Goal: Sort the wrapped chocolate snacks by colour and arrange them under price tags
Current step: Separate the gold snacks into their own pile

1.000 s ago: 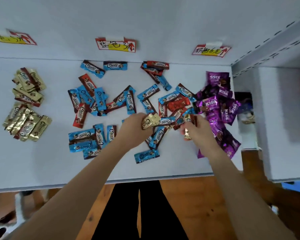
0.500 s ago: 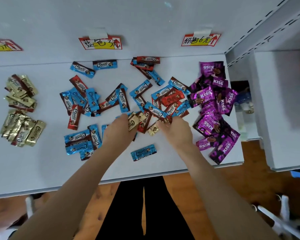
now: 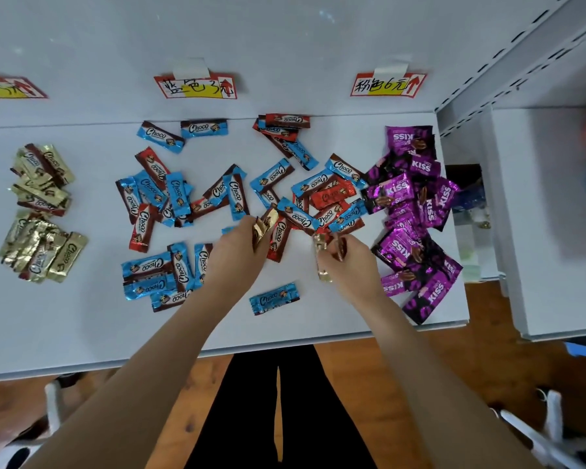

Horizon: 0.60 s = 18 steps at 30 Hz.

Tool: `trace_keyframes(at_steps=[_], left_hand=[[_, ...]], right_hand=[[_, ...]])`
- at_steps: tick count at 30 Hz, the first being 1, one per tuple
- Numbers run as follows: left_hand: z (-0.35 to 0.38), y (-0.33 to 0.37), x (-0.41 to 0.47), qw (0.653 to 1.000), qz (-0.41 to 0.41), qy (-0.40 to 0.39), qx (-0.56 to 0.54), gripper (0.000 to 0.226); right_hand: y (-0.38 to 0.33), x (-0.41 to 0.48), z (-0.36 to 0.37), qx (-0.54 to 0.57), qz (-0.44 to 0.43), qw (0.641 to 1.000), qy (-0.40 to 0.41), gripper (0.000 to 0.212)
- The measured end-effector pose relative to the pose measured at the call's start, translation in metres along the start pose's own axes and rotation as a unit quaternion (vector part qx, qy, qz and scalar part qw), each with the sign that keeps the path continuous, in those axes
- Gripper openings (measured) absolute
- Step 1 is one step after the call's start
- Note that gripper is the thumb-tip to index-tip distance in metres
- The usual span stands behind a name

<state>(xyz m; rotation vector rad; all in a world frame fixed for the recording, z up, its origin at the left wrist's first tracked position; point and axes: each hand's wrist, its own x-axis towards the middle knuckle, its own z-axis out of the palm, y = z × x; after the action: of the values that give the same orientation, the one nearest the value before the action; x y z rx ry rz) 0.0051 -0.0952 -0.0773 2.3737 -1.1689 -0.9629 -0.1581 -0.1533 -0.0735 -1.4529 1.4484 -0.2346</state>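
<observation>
— Hands: what is held?
— One gold foil-wrapped chocolate bar (image 3: pixel 262 228) is gripped in the left hand (image 3: pixel 237 248), another in the right hand (image 3: pixel 352 262).
— Elsewhere?
— Gold bars (image 3: pixel 44 255) are piled at nine o'clock on the white shelf (image 3: pixel 82 326), purple foil packets (image 3: pixel 410 204) at three, blue and red bars (image 3: pixel 234 194) between.

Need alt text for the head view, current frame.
Seen from above, the left hand and right hand each hold gold snacks over a mixed blue-and-red heap on a white shelf. A gold pile lies at the left and a purple pile at the right, below price tags.
</observation>
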Motion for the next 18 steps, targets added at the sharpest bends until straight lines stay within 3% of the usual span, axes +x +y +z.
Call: trace_keyframes(at_steps=[2, 4, 10, 14, 18], left_hand=[[0.000, 0.003, 0.000, 1.000, 0.004, -0.001, -0.007, 0.025], [-0.001, 0.004, -0.001, 1.000, 0.006, 0.000, -0.002, 0.028], [-0.008, -0.001, -0.006, 1.000, -0.011, 0.009, -0.005, 0.020], [-0.015, -0.007, -0.011, 0.999, -0.031, 0.024, -0.027, 0.022], [-0.021, -0.010, -0.018, 0.996, -0.049, 0.049, -0.060, 0.014]], right_hand=[[0.004, 0.002, -0.007, 0.025, 0.006, 0.999, 0.041, 0.010], [0.005, 0.007, -0.012, 0.005, 0.003, 0.998, 0.068, 0.022], [-0.001, 0.008, 0.001, -0.166, -0.051, 0.984, -0.034, 0.045], [-0.004, 0.002, 0.007, -0.200, -0.086, 0.975, -0.047, 0.022], [-0.010, 0.008, 0.000, -0.139, -0.097, 0.985, -0.023, 0.008]])
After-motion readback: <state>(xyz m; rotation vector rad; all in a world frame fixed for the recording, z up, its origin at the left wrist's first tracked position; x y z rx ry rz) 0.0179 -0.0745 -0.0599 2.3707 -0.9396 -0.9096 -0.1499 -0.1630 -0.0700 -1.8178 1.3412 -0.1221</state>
